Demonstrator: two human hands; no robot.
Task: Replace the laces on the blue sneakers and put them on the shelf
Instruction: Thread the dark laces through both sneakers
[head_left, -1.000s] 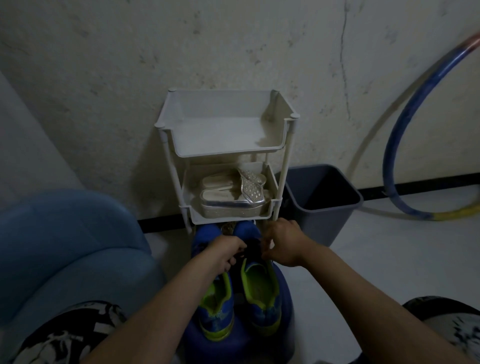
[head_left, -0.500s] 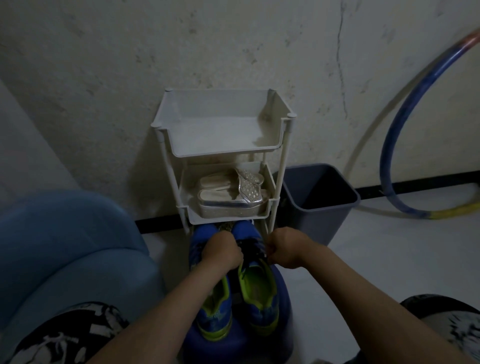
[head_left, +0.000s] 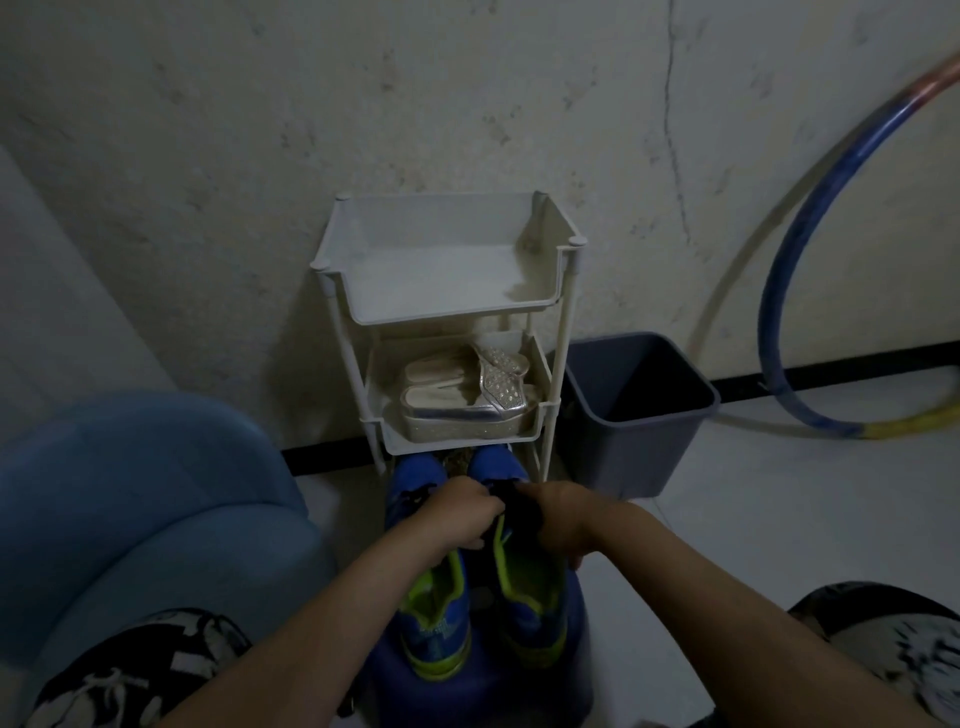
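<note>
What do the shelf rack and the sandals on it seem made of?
Shelf rack: likely moulded plastic, matte off-white; one-piece trays with rounded rims, capped posts. Sandals: probably synthetic, metallic silver finish; platform sides shine, straps look studded. Dim light leaves both uncertain.

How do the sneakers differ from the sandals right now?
Sneakers are blue with lime lining; sandals are silvery. Sneakers stand on a stool, toes toward the rack; sandals lie crosswise on its middle tier. Left hand and right hand grip the sneakers' laces; nothing touches the sandals. Both are pairs, side by side.
</note>
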